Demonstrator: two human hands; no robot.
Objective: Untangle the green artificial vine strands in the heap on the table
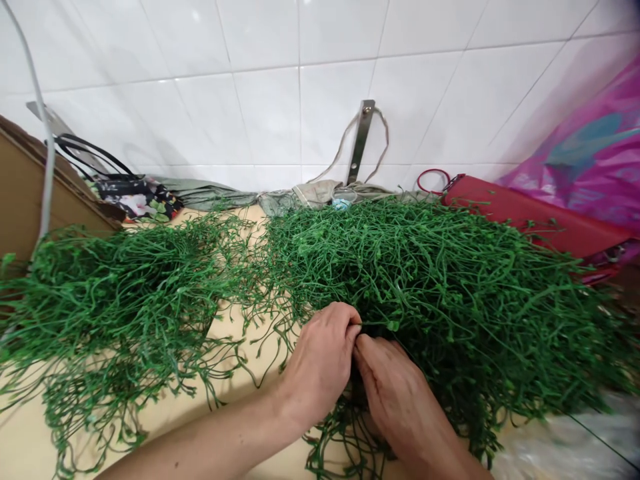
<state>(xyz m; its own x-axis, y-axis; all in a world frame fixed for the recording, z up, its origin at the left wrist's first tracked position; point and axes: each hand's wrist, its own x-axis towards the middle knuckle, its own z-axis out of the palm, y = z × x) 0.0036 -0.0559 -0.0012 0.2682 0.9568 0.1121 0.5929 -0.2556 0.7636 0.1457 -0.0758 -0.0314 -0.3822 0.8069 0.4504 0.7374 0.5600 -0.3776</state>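
Observation:
Both hands meet at the near left edge of a large pile of thin green stems. My left hand is closed in a pinch, with a green stem tip sticking out to the right from its fingertips. Right beside it, my right hand has its fingers pressed together, almost touching the left fingertips; what lies between them is hidden. A second pile of green stems spreads over the left part of the pale yellow table. Loose stems hang below the hands.
A cardboard box and a white cable stand at the left, near a floral bag. Behind the large pile lie a red bag and a pink plastic bag. A metal bracket rises against the tiled wall.

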